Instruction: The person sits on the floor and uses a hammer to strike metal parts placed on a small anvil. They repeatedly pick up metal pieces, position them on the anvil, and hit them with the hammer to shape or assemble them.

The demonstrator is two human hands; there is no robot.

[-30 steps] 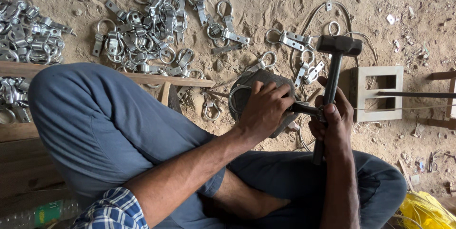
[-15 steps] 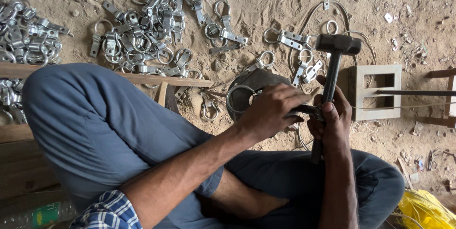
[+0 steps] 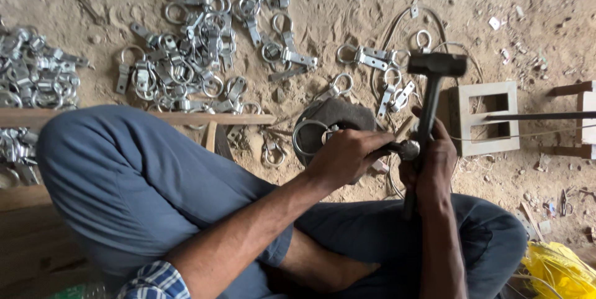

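Person's sitting cross-legged on the sandy floor (image 3: pixel 347 20), both forearms reaching forward over the knees. Right hand (image 3: pixel 434 162) is wrapped tight around the hammer (image 3: pixel 428 107) handle, gripping low on it, wrist roughly straight. The hammer's long axis runs nearly upright in the head view, leaning a little to the right, with the dark head at the far end, raised above the hand and turned crosswise to the handle. Left hand (image 3: pixel 347 156) is curled closed, knuckles up, pinching a small metal piece (image 3: pixel 406 149) at its fingertips, just beside the right hand; can't tell exactly what it is. Under that hand sits a round dark block (image 3: pixel 338 116) with a ring (image 3: pixel 304 141) lying against it. A big scatter of clamps (image 3: pixel 192 57) covers the floor toward the far left.
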